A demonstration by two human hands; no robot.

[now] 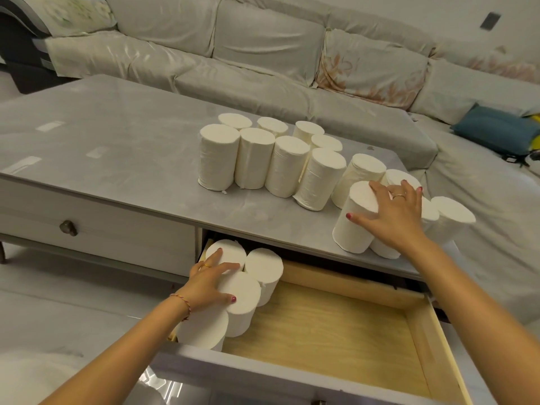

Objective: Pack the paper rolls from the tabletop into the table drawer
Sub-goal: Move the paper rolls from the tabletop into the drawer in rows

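Several white paper rolls (254,159) stand upright in a cluster on the grey tabletop (117,147). More rolls crowd the table's right front corner. My right hand (394,214) lies spread over the top of the nearest roll (352,229) there, fingers wrapping its upper edge. Below, the wooden drawer (344,325) is pulled open. Several rolls stand upright in its left end. My left hand (209,283) rests on top of them, palm down on the front roll (244,302), fingers reaching the back roll (230,249).
A closed drawer with a round knob (68,228) sits to the left of the open one. A covered sofa (263,54) runs behind and to the right of the table, with a blue cushion (493,130) on it. The drawer's right part shows bare wood.
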